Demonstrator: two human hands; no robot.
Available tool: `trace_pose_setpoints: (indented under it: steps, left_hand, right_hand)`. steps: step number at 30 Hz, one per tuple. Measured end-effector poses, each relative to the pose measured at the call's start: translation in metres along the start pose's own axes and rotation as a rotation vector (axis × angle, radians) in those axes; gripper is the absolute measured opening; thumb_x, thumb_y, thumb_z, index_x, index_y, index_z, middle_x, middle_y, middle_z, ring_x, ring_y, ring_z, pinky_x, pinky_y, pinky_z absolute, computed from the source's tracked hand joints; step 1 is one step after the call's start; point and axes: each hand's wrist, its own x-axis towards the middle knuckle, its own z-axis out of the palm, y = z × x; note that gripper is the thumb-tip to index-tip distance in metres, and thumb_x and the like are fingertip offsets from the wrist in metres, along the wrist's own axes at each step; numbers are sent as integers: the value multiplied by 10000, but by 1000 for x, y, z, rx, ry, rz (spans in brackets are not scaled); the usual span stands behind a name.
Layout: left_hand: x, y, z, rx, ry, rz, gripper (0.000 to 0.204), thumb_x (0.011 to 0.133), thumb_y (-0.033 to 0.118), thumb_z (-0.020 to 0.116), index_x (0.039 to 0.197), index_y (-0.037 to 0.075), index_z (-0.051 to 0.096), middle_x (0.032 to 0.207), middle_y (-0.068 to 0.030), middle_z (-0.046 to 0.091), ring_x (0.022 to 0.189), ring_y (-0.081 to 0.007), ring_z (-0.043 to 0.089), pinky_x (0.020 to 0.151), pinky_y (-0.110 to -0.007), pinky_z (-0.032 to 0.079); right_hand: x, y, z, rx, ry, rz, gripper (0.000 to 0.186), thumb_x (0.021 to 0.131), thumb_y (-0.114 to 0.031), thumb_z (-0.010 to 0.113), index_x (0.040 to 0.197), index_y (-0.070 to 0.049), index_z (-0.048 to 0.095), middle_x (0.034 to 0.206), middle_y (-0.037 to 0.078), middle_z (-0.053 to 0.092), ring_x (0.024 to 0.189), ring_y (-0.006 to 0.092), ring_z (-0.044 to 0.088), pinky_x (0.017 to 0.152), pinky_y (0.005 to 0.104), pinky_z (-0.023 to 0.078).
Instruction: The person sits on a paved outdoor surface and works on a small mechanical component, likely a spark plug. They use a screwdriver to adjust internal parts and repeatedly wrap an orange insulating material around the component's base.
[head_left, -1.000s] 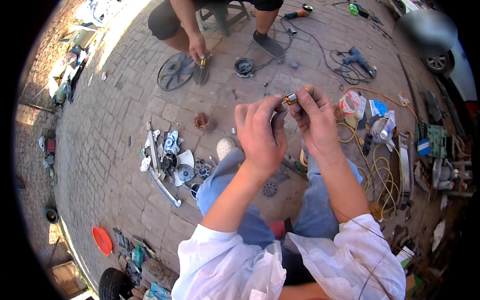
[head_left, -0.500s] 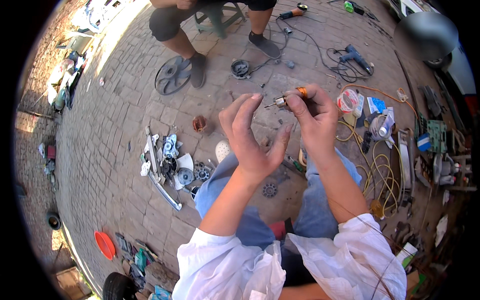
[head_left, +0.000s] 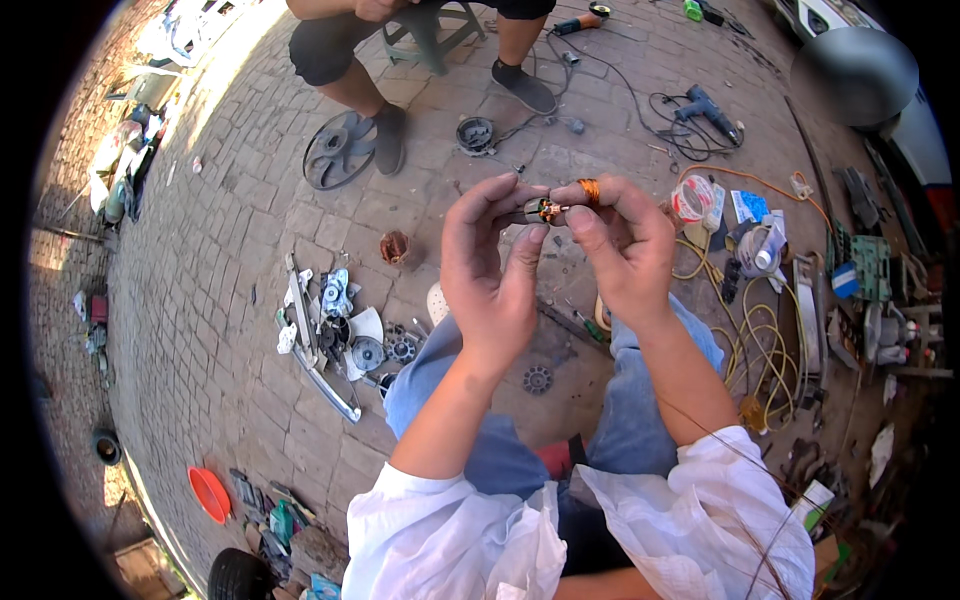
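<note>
Between my two hands is a small motor rotor (head_left: 541,210), with copper windings and a narrow shaft. My left hand (head_left: 492,265) grips its left end between thumb and fingers. At the rotor's right end, the thumb and index finger of my right hand (head_left: 627,245) pinch the shaft tip. An orange-copper coil of wire (head_left: 590,191) sits around a finger of my right hand. On the bricks below and left lies a reddish-brown copper-coloured cup-like part (head_left: 396,248). A dark round slotted part (head_left: 538,380) lies between my legs.
Metal and plastic parts (head_left: 340,335) are heaped left of my knee. Opposite, a person sits on a green stool (head_left: 432,40) beside a fan wheel (head_left: 340,150). A blue power tool (head_left: 708,115), yellow cable (head_left: 765,355) and tools lie rightward. An orange bowl (head_left: 209,495) stands lower left.
My left hand has closed in and taken hold of the rotor, which my right hand alone held before. The rotor's copper windings now show, and it sits slightly left and lower.
</note>
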Motion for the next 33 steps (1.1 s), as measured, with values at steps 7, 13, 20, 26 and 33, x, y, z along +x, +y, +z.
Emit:
trace_pose_setpoints:
  steps: [7, 13, 20, 26, 33]
  left_hand:
    - [0, 0, -5, 19, -6, 6, 420, 860, -88, 593, 1249, -43, 441, 1159, -168, 577, 1106, -224, 576, 938, -324, 468]
    - [0, 4, -6, 154, -5, 83, 475, 813, -107, 640, 1244, -38, 454, 1139, -154, 581, 1097, -225, 580, 941, -328, 465]
    - [-1, 0, -7, 188, -19, 119, 490, 792, -123, 648, 1238, -38, 465, 1132, -150, 587, 1078, -218, 589, 920, -325, 476]
    - [-1, 1, -8, 207, -30, 98, 493, 786, -125, 649, 1237, -42, 468, 1135, -151, 589, 1084, -219, 589, 916, -328, 475]
    - [0, 4, -10, 218, -54, 87, 492, 781, -135, 633, 1237, -50, 468, 1152, -156, 582, 1098, -235, 589, 947, -346, 457]
  right_hand:
    - [0, 7, 2, -154, 9, -167, 151, 802, -41, 697, 942, -35, 639, 897, 51, 668, 777, 133, 611, 609, 255, 480]
    - [1, 5, 2, -164, 8, -155, 148, 802, -45, 694, 939, -34, 641, 888, 48, 665, 762, 129, 601, 601, 251, 474]
    - [0, 5, 5, -80, 46, -100, 112, 836, -89, 678, 932, -36, 655, 882, 44, 677, 777, 117, 624, 649, 249, 487]
    - [0, 5, 1, -72, 15, -46, 113, 838, -104, 682, 919, -32, 651, 868, 58, 672, 750, 113, 620, 658, 260, 491]
    - [6, -2, -2, -340, -23, -372, 137, 778, -11, 700, 904, -33, 654, 856, 57, 656, 733, 170, 574, 573, 267, 470]
